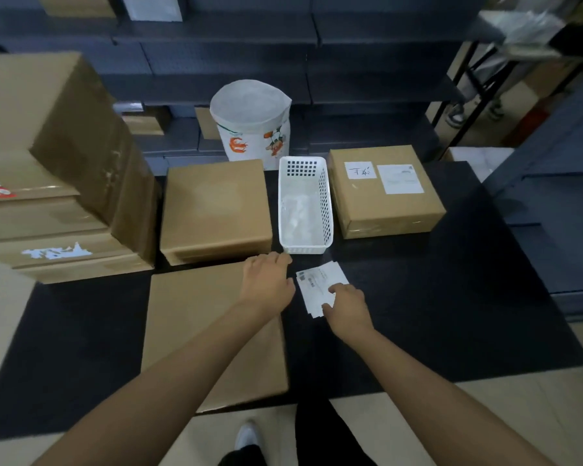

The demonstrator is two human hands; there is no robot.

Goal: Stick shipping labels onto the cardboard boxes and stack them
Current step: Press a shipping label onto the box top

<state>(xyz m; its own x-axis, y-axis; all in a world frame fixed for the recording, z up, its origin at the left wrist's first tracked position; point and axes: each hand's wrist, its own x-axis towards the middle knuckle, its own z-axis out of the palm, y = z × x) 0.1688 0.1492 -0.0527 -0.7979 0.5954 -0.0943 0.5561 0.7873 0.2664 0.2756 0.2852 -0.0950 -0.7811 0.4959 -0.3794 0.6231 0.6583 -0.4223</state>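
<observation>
A small stack of shipping labels (320, 290) is seen on the black counter (451, 297), just in front of the white perforated basket (305, 203). The labels are touched by the right hand (347, 311), whose fingers are bent over their near edge; whether a label is actually pinched cannot be told. The left hand (266, 284) is laid with relaxed fingers on the far right corner of the nearest cardboard box (212, 334), just beside the labels and holding nothing.

The labels are white, rectangular and fanned slightly, with small dark printed marks near their far left corner. The nearest box is plain brown and flat, with no label on its top. Behind it a second plain box (216, 210) is placed left of the basket. Right of the basket a labelled box (384, 193) is found, bearing two white labels on its top. Taller taped cartons (54, 169) are stacked at the far left.
</observation>
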